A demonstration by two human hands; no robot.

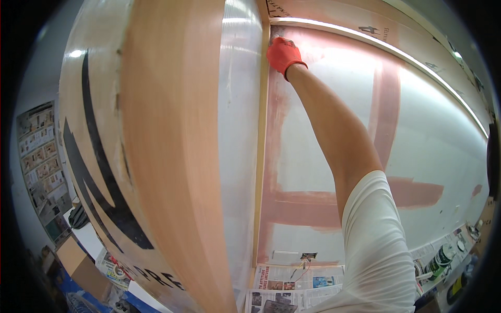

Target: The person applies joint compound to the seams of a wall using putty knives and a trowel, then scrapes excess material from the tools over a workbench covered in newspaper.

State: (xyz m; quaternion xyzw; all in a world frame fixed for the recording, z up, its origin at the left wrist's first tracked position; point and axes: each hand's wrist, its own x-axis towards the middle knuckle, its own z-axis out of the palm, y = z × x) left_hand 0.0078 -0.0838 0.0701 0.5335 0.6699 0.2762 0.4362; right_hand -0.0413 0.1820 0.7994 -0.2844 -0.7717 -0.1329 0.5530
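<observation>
My right hand (285,54) wears a red glove with grey on the fingers. It reaches up to the top left corner of a white wall (329,141), close under a lit strip light (376,43). The fingers are curled against the corner, and whatever they hold is hidden behind the glove. Pinkish-brown bands (305,208) run along the wall's left edge and across it. A narrow wooden strip (259,156) borders the wall on the left, beside the hand. My left hand is out of sight.
A large curved wood-faced panel (172,120) stands close on the left. Newspapers (282,276) cover the surface below the wall, under a wall opening with loose wires (309,256). Tins (443,255) stand at lower right; a cardboard box (83,266) is at lower left.
</observation>
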